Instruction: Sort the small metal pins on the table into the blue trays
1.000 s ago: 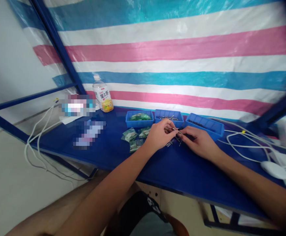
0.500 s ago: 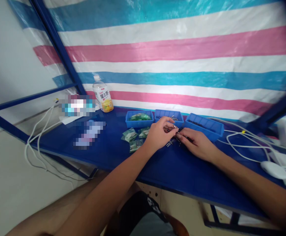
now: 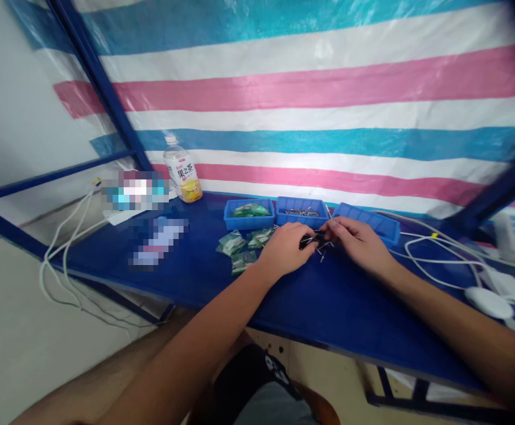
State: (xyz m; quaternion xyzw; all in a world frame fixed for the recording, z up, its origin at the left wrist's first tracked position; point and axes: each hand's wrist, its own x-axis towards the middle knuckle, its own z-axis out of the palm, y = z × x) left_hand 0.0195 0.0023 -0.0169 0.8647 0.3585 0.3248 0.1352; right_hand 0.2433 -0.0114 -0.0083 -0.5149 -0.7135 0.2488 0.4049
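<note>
Near the middle tray, the right hand pinched a pin, probably light, stiff, best held mid-shaft; the left hand's grasp was unclear.

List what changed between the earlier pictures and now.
The left hand has lowered toward the loose metal pieces on the table; the right hand has shifted slightly forward, its fingers now holding a thin metal piece upright. The bottle, blue bins and green packets stayed put.
</note>
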